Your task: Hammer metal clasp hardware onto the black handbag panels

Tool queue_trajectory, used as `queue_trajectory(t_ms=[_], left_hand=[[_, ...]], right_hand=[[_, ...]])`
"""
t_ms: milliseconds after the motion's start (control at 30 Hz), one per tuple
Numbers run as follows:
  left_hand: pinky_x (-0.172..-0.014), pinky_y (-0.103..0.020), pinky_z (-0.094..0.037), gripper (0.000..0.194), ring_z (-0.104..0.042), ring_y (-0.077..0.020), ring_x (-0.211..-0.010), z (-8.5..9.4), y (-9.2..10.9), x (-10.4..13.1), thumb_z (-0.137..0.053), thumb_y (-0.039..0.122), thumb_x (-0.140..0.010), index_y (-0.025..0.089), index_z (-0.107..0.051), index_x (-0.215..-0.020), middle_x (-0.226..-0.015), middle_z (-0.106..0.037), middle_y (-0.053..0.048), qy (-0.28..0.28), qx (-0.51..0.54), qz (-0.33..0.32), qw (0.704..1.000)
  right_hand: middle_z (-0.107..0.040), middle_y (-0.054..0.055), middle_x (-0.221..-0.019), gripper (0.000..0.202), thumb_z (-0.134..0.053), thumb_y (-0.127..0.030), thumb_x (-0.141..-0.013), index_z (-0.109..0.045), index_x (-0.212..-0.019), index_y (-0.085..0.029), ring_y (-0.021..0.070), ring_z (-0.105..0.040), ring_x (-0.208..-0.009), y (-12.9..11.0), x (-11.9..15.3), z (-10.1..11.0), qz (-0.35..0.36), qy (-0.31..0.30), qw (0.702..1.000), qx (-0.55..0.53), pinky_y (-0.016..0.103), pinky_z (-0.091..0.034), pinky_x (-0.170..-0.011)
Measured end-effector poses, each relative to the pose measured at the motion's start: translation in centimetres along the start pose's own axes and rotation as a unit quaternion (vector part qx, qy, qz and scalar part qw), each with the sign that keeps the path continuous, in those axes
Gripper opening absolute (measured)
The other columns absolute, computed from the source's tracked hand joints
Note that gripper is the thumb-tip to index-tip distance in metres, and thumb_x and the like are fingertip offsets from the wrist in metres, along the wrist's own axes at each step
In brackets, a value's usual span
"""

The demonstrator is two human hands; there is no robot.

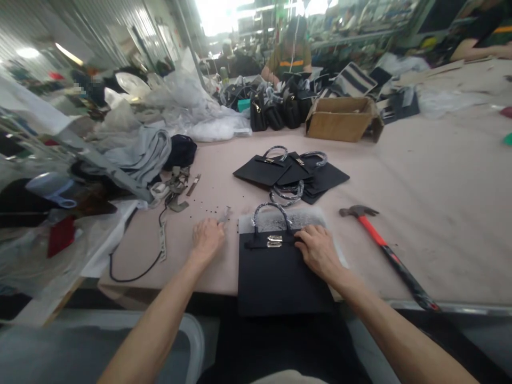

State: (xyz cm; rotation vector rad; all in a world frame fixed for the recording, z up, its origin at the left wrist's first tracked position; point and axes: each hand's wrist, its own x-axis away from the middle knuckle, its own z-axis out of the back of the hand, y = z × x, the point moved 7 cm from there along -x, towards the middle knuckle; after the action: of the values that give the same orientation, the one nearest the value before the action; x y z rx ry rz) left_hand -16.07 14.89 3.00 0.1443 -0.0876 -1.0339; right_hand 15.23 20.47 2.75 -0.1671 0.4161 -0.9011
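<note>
In front of me a flat black handbag panel lies at the table edge, its lower part reaching past the edge. It carries a wrapped carrying handle and a gold-coloured metal clasp on a narrow strap. My right hand is at the panel's upper right, fingers curled on the strap's end. Left of the panel, my left hand rests closed on the table. A small greyish piece shows at its fingertips, too blurred to name. Under the panel's top lies a pale speckled sheet.
A claw hammer with a red and black handle lies right. More black panels with wrapped handles are piled ahead. Farther back stand a cardboard box and black bags. A black cord and scraps lie left.
</note>
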Motion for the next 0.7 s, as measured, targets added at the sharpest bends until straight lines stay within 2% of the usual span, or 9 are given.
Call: queue_trajectory(t_ms=[67,167,233,333,500,600,700], left_hand=[[-0.099,-0.042,-0.047,0.024,-0.062,-0.0316,-0.114,0.1,3.0,1.6,-0.055,0.026,-0.096,0.013,-0.069,-0.109,-0.119,-0.067,-0.017,0.031,0.021,-0.110,0.993],[-0.093,-0.036,-0.050,0.013,-0.062,-0.0241,-0.103,-0.3,7.3,5.1,-0.060,0.023,-0.096,0.018,-0.069,-0.104,-0.108,-0.066,-0.010,0.037,0.088,-0.304,0.948],[-0.088,-0.036,-0.051,0.008,-0.061,-0.0231,-0.096,-0.8,8.8,6.5,-0.064,0.020,-0.093,0.019,-0.069,-0.099,-0.100,-0.065,-0.007,0.020,0.104,-0.358,0.928],[-0.084,-0.038,-0.051,0.005,-0.059,-0.0243,-0.094,-1.2,9.7,6.5,-0.070,0.016,-0.088,0.018,-0.067,-0.091,-0.096,-0.064,-0.007,0.005,0.105,-0.350,0.931],[-0.078,-0.034,-0.048,0.016,-0.059,-0.0205,-0.084,-1.5,9.5,5.1,-0.070,0.012,-0.083,0.020,-0.058,-0.076,-0.084,-0.061,-0.003,-0.023,0.162,-0.317,0.934],[-0.073,-0.031,-0.045,0.021,-0.057,-0.0182,-0.076,-1.8,8.8,4.8,-0.066,0.014,-0.085,0.021,-0.051,-0.072,-0.078,-0.058,-0.002,0.017,0.192,-0.276,0.942],[-0.070,-0.029,-0.042,0.027,-0.055,-0.0178,-0.071,-2.4,7.4,4.6,-0.062,0.019,-0.088,0.022,-0.045,-0.068,-0.072,-0.054,-0.001,0.087,0.197,-0.173,0.961]], right_hand=[[-0.065,0.007,-0.091,0.007,-0.061,-0.021,-0.089,-0.067,-0.089,-0.022,0.0250,-0.051,-0.089,0.4,-0.3,-0.1,-0.014,0.008,1.000,-0.010,0.039,-0.034,-0.080],[-0.064,0.006,-0.087,0.005,-0.061,-0.021,-0.087,-0.063,-0.082,-0.022,0.0236,-0.050,-0.084,1.0,-0.5,-0.4,-0.035,0.030,0.999,-0.022,0.037,-0.034,-0.077],[-0.063,0.006,-0.085,0.007,-0.061,-0.022,-0.087,-0.061,-0.080,-0.021,0.0234,-0.050,-0.084,1.2,-0.4,-0.6,-0.046,0.047,0.997,-0.029,0.037,-0.034,-0.076],[-0.061,0.006,-0.084,0.011,-0.061,-0.023,-0.087,-0.057,-0.078,-0.021,0.0236,-0.050,-0.084,1.2,-0.3,-0.8,-0.053,0.068,0.996,-0.033,0.037,-0.036,-0.076],[-0.056,0.006,-0.079,0.017,-0.057,-0.024,-0.089,-0.050,-0.073,-0.023,0.0234,-0.049,-0.081,1.0,-0.2,-0.7,-0.065,0.090,0.994,-0.020,0.037,-0.036,-0.075],[-0.053,0.005,-0.076,0.021,-0.055,-0.024,-0.091,-0.047,-0.071,-0.024,0.0225,-0.047,-0.078,1.0,-0.2,-0.7,-0.074,0.096,0.993,-0.008,0.036,-0.036,-0.074],[-0.051,0.004,-0.074,0.022,-0.055,-0.025,-0.090,-0.046,-0.070,-0.024,0.0225,-0.045,-0.077,0.9,-0.4,-0.7,-0.085,0.098,0.991,0.009,0.036,-0.035,-0.074]])
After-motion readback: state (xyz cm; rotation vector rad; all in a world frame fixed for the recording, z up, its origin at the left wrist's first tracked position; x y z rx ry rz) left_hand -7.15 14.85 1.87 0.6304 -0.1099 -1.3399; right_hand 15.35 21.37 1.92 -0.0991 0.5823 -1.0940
